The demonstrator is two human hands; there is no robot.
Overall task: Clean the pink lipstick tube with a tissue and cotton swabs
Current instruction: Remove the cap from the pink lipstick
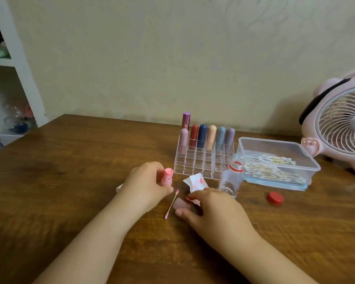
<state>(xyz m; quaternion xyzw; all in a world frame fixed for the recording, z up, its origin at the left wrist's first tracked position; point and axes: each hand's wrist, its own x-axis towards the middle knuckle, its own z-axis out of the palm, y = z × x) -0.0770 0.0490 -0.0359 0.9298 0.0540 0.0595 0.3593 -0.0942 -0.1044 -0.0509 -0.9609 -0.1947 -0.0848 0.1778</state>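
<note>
Brown wood grain runs across the table [70,181], and both your bare forearms reach over it from the near edge. Your right hand [211,208] lies low, palm down, its fingers and thumb closing on the pale pink cap [180,203] lying on the wood; whether the cap is lifted I cannot tell. Just left of it a used cotton swab [172,204] lies free, both tips stained pink. Your left hand [148,185] is curled round the pink lipstick tube [168,176], gripping it upright with the smeared open top showing above your fingers. Between your hands, a little farther off, sits the crumpled tissue [195,182] marked with red. Beyond your right hand stands an open clear bottle [232,179], its red lid [275,198] apart to the right. Farther back are the clear lipstick rack [201,162], the box of cotton swabs [275,162] and the pink fan [340,124]
</note>
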